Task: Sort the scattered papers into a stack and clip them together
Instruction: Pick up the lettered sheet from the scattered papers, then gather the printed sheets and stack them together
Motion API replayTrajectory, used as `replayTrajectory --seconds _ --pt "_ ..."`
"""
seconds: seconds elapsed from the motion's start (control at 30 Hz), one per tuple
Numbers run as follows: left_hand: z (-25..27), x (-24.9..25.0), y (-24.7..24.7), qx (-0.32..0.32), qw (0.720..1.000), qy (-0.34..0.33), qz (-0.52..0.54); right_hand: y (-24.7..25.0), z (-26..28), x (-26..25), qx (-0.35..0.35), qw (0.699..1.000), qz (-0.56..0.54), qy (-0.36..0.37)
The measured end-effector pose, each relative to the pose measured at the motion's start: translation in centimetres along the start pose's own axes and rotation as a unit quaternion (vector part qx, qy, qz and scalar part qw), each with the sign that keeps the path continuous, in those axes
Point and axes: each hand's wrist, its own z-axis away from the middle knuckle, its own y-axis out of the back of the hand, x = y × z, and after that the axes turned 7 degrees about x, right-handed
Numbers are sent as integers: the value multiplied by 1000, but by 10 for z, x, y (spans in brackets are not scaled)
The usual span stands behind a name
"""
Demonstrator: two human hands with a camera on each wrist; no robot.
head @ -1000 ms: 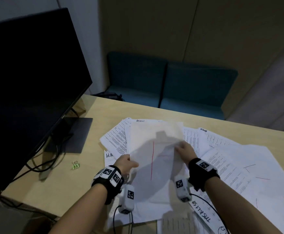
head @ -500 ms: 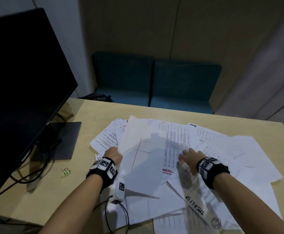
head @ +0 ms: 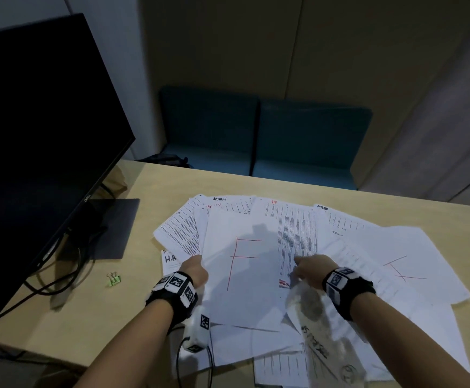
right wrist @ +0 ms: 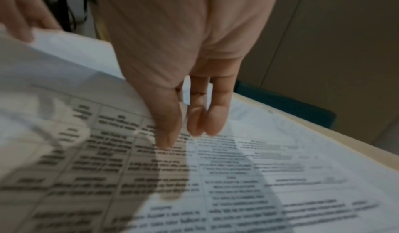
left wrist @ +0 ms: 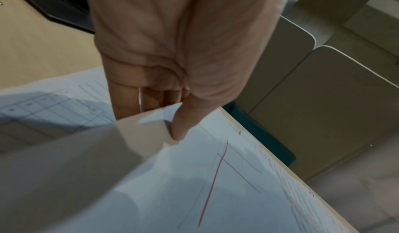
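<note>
Our left hand (head: pixel 193 268) has its grip pinched on the edge of the sheet marked with a red F (head: pixel 242 275) (thumb on top, fingers beneath). Our right hand (head: pixel 310 268) lies with loose, straight fingers on the scattered papers (head: pixel 382 261) covering the surface (head: pixel 60 317). A green binder clip (head: pixel 114 279) sits apart, left.

"ADMIN" on paper (head: pixel 229 204)
</note>
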Motion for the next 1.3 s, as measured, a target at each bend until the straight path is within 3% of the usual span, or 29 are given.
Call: replayTrajectory --seconds 0.2,0.4,0.47,0.57,0.67,0.73,0.8,0.87,0.97,1.1,1.17,1.3 --pt "4 -4 -2 -19 999 -10 34 53 -10 -27 173 982 1 76" --pt "-2 -10 -4 -32 995 -7 92 39 -38 -83 207 967 -65 134" --pt "-1 -7 -3 -30 995 -2 98 36 -41 -83 233 963 -107 77" --pt "5 1 1 -25 994 17 107 31 -37 -58 246 947 -176 -108" --pt "6 5 0 -41 989 60 132 14 -28 -20 182 884 -296 -311" --pt "2 4 -3 -51 986 70 145 -1 -21 -6 105 844 -357 -387" --pt "-2 4 -7 -62 984 75 148 -14 -18 -4 46 837 -368 -403" --pt "-6 4 -9 -65 985 79 141 -22 -22 -10 21 860 -348 -374" --pt "-5 6 -11 -62 988 73 124 -24 -28 -25 24 903 -302 -304" --pt "-7 6 -16 -53 994 64 75 -16 -33 -44 54 926 -270 -260" --pt "-9 4 -17 -29 997 57 46 -14 -35 -40 79 904 -281 -312" --pt "-13 -5 -13 -11 998 55 36 -6 -32 -15 62 786 -381 -483"
